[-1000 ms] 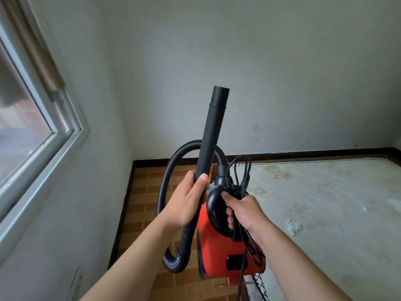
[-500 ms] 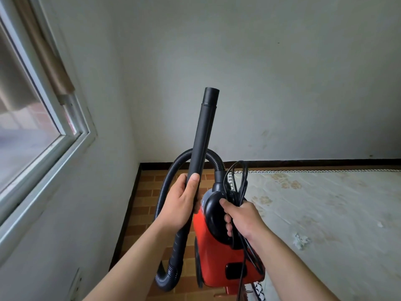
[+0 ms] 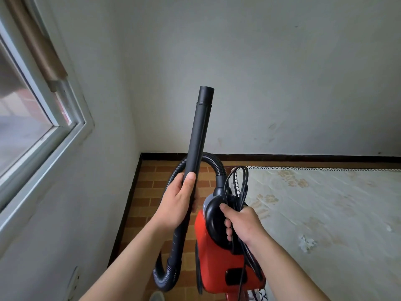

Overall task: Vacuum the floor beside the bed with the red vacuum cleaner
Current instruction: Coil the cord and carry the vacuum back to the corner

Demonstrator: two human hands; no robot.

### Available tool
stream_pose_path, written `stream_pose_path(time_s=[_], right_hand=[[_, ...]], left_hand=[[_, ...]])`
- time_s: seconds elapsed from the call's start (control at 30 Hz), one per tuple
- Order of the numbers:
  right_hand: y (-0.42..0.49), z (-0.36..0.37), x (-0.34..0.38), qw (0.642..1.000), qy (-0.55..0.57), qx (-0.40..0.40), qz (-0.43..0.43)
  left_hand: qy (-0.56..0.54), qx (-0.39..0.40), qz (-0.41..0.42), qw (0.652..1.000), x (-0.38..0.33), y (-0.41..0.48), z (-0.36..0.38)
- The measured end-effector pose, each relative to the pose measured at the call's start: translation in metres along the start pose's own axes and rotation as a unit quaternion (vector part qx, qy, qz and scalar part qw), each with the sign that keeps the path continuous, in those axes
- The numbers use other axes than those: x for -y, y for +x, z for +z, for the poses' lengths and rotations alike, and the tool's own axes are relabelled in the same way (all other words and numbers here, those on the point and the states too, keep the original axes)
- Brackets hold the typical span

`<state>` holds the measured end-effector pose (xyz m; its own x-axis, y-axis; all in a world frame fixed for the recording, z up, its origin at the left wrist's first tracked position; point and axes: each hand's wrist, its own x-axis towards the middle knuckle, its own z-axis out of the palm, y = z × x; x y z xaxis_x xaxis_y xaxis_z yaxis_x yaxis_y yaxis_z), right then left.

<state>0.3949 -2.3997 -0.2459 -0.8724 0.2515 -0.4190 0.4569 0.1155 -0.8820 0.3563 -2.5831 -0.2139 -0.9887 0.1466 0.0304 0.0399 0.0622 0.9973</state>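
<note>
The red vacuum cleaner (image 3: pixel 219 263) hangs in the air in front of me, carried by its black handle. My right hand (image 3: pixel 240 224) grips that handle together with the bundled black power cord (image 3: pixel 237 183). My left hand (image 3: pixel 180 200) is closed around the black rigid tube (image 3: pixel 199 135), which points upward with its open end at the top. The ribbed black hose (image 3: pixel 171 266) loops from the tube's lower end around to the vacuum's front. The brown brick-pattern floor (image 3: pixel 152 192) runs beside the bed (image 3: pixel 325 213) on the right.
A white wall with a framed window (image 3: pixel 43 131) closes the left side. The far wall has a dark skirting board (image 3: pixel 282 158). A wall socket (image 3: pixel 74 281) sits low on the left wall. The floor strip between wall and bed is narrow.
The view has shifted slightly forward and right. Both hands keep the same hold on the tube and the handle, and the tube stays upright.
</note>
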Motion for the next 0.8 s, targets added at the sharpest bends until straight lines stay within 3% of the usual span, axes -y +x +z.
stream_pose_path(time_s=[0.5, 0.8], right_hand=[[0.114, 0.062, 0.093, 0.996, 0.008, -0.091, -0.011], [0.207, 0.067, 0.111, 0.998, -0.013, -0.067, 0.015]], left_hand=[[-0.037, 0.055, -0.016, 0.998, 0.003, 0.164, -0.048], [-0.04, 0.049, -0.044, 0.997, 0.023, 0.247, -0.048]])
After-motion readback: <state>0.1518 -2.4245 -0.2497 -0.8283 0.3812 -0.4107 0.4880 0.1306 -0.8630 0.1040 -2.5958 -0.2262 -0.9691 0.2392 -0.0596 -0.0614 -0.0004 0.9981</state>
